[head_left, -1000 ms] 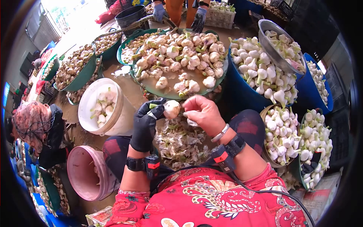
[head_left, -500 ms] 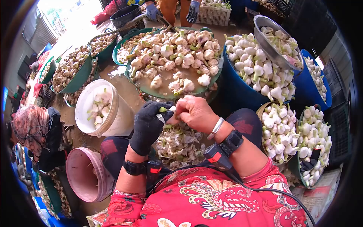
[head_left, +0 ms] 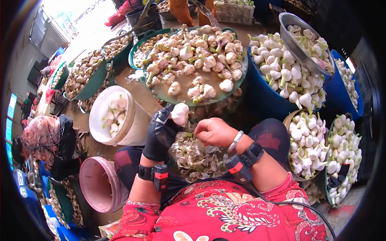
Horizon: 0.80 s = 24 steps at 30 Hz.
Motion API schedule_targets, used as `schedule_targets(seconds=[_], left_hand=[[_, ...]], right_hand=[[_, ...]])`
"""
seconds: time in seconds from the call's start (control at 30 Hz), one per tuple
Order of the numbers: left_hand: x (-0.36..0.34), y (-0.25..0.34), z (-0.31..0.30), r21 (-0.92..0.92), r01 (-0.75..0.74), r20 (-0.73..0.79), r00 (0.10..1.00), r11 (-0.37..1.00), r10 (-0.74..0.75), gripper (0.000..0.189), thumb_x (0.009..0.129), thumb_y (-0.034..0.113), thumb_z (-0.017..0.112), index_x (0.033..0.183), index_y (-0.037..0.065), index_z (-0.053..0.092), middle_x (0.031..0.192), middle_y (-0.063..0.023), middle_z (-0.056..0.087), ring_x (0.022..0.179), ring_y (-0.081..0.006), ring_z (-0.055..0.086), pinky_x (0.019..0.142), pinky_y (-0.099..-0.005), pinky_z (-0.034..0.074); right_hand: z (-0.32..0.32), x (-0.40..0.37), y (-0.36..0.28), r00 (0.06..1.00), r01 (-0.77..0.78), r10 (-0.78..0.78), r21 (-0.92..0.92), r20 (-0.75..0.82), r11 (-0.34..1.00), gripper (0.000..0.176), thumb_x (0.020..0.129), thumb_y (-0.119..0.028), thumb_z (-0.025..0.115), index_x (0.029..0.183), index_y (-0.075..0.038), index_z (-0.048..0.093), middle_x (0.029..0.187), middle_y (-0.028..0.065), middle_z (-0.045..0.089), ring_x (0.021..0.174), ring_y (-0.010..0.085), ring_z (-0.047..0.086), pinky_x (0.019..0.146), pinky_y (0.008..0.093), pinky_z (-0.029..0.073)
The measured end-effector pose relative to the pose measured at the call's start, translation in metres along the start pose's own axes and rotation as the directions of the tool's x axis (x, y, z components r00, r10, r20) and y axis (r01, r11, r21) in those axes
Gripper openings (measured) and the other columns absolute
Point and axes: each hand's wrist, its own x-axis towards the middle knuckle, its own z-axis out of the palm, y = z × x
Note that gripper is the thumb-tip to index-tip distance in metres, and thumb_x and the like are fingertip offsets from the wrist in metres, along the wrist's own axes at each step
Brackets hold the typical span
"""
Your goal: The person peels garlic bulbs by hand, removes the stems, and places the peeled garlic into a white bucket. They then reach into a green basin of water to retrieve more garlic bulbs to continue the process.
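Observation:
In my left hand (head_left: 160, 134), which wears a black glove, I hold a white garlic bulb (head_left: 179, 114) by its stem end, the round side up. My bare right hand (head_left: 215, 131) is just right of it, apart from the bulb, with its fingers curled together. Whatever those fingers may hold is hidden. Below both hands, between my knees, lies a heap of peeled garlic skins and stem bits (head_left: 199, 156). Beyond my hands is a green tub (head_left: 197, 102) with unpeeled garlic bulbs (head_left: 193, 52) piled on a wet, flat surface.
A white bucket (head_left: 130, 116) with a few garlic pieces stands at left, a pink bucket (head_left: 110, 168) nearer me. To the right are a blue tub (head_left: 261, 86) of cleaned garlic, a metal basin (head_left: 287, 44) and more full containers. A person (head_left: 44, 140) sits at far left; another stands beyond.
My right hand has come away from the garlic and moved down and right. My left hand has turned the bulb so that its round side shows. The whole view has shifted slightly.

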Motion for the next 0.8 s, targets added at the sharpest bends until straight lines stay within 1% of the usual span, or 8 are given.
schedule_targets(seconds=[0.1, 0.17, 0.27, 0.37, 0.43, 0.53, 0.57, 0.8], left_hand=[[-0.002, 0.001, -0.001, -0.272, 0.2, 0.083, 0.979, 0.941, -0.185, 0.032, 0.084, 0.001, 0.059, 0.116, 0.0, 0.058, 0.092, -0.012, 0.064, 0.08, -0.0183, 0.063, 0.069, -0.0314, 0.052], [0.008, 0.025, -0.012, -0.702, 0.53, 0.276, 0.818, 0.476, -0.505, 0.031, 0.093, 0.02, 0.052, 0.116, 0.001, 0.058, 0.087, -0.0092, 0.064, 0.071, -0.0158, 0.061, 0.062, -0.029, 0.049], [0.011, 0.017, -0.009, -0.647, 0.496, 0.246, 0.854, 0.579, -0.458, 0.038, 0.096, 0.031, 0.044, 0.117, 0.002, 0.058, 0.087, -0.0064, 0.064, 0.07, -0.0131, 0.059, 0.059, -0.0269, 0.047], [0.011, 0.015, 0.012, -0.855, 0.48, 0.329, 0.795, 0.197, -0.509, 0.034, 0.094, 0.029, 0.051, 0.116, 0.003, 0.057, 0.089, -0.0035, 0.065, 0.071, -0.0111, 0.058, 0.06, -0.0261, 0.046], [0.007, 0.0, 0.015, -0.897, 0.41, 0.437, 0.779, -0.162, -0.45, 0.029, 0.094, 0.024, 0.054, 0.115, 0.004, 0.056, 0.096, -0.0033, 0.064, 0.077, -0.0109, 0.059, 0.066, -0.0273, 0.049], [0.005, 0.006, 0.037, -0.93, 0.361, 0.291, 0.838, 0.069, -0.461, 0.025, 0.095, 0.015, 0.05, 0.117, 0.003, 0.054, 0.104, -0.0059, 0.062, 0.089, -0.0133, 0.06, 0.075, -0.0287, 0.051], [0.0, 0.003, 0.044, -0.847, 0.324, 0.168, 0.916, 0.423, -0.365, 0.026, 0.096, 0.008, 0.047, 0.12, 0.002, 0.052, 0.112, -0.0068, 0.059, 0.101, -0.0156, 0.058, 0.084, -0.0297, 0.05], [0.009, 0.026, 0.044, -0.854, 0.439, 0.281, 0.841, 0.279, -0.463, 0.029, 0.096, 0.01, 0.046, 0.123, 0.002, 0.051, 0.11, -0.0046, 0.058, 0.096, -0.0126, 0.058, 0.079, -0.0253, 0.05]], right_hand=[[0.008, 0.006, -0.007, 0.993, 0.121, -0.122, 0.083, 0.004, 0.989, 0.02, 0.082, -0.015, 0.068, 0.095, 0.0, 0.066, 0.079, 0.0027, 0.066, 0.073, 0.0111, 0.062, 0.065, 0.0254, 0.049], [0.013, 0.01, -0.005, 0.988, 0.151, -0.143, 0.328, -0.05, 0.933, 0.018, 0.083, -0.016, 0.068, 0.093, 0.0, 0.066, 0.078, 0.0016, 0.066, 0.071, 0.0096, 0.061, 0.064, 0.025, 0.049], [0.015, 0.02, -0.001, 0.903, 0.28, -0.113, 0.367, -0.415, 0.887, 0.008, 0.086, -0.005, 0.06, 0.093, -0.002, 0.061, 0.077, 0.0, 0.062, 0.068, 0.0066, 0.059, 0.062, 0.021, 0.048], [0.007, 0.017, -0.005, 0.892, 0.323, -0.031, 0.589, -0.451, 0.74, 0.012, 0.085, -0.001, 0.059, 0.097, -0.001, 0.06, 0.082, 0.0008, 0.061, 0.071, 0.006, 0.058, 0.064, 0.0212, 0.048], [0.008, 0.015, 0.0, 0.812, 0.453, -0.223, 0.34, -0.539, 0.825, 0.019, 0.081, 0.0, 0.064, 0.1, -0.002, 0.06, 0.086, 0.0008, 0.061, 0.076, 0.0056, 0.057, 0.068, 0.0215, 0.048], [0.01, 0.009, -0.008, 0.775, 0.437, -0.279, 0.161, -0.567, 0.885, 0.026, 0.077, 0.002, 0.068, 0.101, -0.003, 0.06, 0.087, 0.0006, 0.06, 0.079, 0.0056, 0.057, 0.07, 0.0219, 0.049], [0.01, 0.01, -0.01, 0.718, 0.447, -0.294, 0.094, -0.631, 0.89, 0.021, 0.076, -0.005, 0.069, 0.096, -0.005, 0.063, 0.081, 0.0056, 0.058, 0.07, 0.0143, 0.059, 0.067, 0.0272, 0.05], [0.005, 0.011, -0.004, 0.608, 0.393, -0.435, -0.224, -0.664, 0.892, 0.014, 0.076, -0.005, 0.064, 0.09, -0.006, 0.062, 0.083, 0.0117, 0.059, 0.069, 0.0257, 0.061, 0.063, 0.034, 0.05]])
